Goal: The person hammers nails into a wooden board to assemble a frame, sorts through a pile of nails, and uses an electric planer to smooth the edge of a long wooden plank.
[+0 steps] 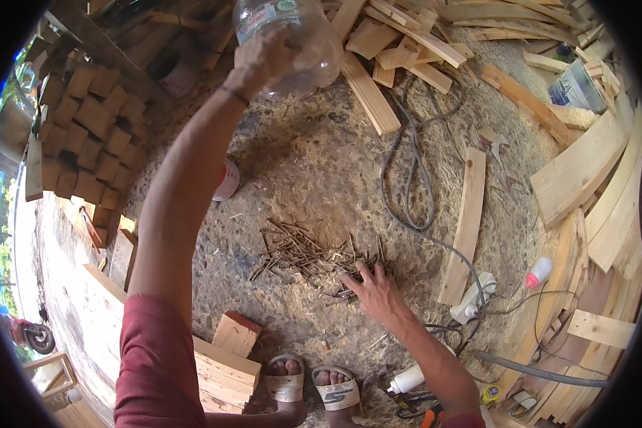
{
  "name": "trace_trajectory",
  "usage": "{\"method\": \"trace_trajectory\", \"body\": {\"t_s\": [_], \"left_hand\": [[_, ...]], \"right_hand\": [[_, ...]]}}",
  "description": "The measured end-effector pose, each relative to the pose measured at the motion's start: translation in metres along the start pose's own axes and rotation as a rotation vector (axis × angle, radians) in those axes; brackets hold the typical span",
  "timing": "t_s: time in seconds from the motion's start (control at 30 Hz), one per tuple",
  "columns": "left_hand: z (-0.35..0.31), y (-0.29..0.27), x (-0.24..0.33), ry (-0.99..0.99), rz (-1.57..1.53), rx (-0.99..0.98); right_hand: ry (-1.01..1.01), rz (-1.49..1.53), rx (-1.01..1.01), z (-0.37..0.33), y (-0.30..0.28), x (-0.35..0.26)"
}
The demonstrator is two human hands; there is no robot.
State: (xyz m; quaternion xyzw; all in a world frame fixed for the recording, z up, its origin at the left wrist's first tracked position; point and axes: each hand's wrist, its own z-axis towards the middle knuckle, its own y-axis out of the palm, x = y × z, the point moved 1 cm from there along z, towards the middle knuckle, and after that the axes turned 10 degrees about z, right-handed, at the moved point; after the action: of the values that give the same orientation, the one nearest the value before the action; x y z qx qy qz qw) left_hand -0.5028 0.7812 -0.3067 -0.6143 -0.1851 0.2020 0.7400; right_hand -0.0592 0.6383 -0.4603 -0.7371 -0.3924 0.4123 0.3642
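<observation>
Your left hand [264, 60] is up high, wrapped around a clear plastic jar [292, 43], holding it tipped near the top of the view over the sawdust floor [314, 164]. Your right hand [374, 292] is down low, fingers spread flat and open on the edge of the nail pile [303, 253], touching the nails, gripping nothing that shows. The nails lie scattered in a loose heap on the floor, just ahead of your sandalled feet [310, 381]. A grey cable [410, 178] loops right of the pile and runs down toward a white power strip [471, 299]. A plank [467, 221] lies beside the cable (long and pale, slightly curved by the lens). A small block [235, 333] sits left of your feet, and stacked blocks [85, 135] rise at far left. More planks [399, 39] crowd the top, just beside the jar.
</observation>
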Motion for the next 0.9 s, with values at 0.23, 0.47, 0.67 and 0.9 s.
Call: {"method": "trace_trajectory", "body": {"t_s": [0.23,0.47,0.67,0.9], "left_hand": [[-0.141,-0.056,0.008,0.111,0.164,-0.29],[-0.138,-0.199,-0.013,0.117,0.139,0.52],[-0.171,-0.124,-0.007,0.22,0.087,0.308],[-0.173,-0.116,0.022,0.202,-0.12,-0.27]], "right_hand": [[-0.02,-0.085,-0.041,0.009,-0.007,-0.022],[-0.054,-0.077,0.037,0.002,0.006,-0.025],[-0.045,-0.036,0.016,0.004,0.005,-0.019],[-0.045,0.085,0.047,0.01,0.036,0.003]]}}
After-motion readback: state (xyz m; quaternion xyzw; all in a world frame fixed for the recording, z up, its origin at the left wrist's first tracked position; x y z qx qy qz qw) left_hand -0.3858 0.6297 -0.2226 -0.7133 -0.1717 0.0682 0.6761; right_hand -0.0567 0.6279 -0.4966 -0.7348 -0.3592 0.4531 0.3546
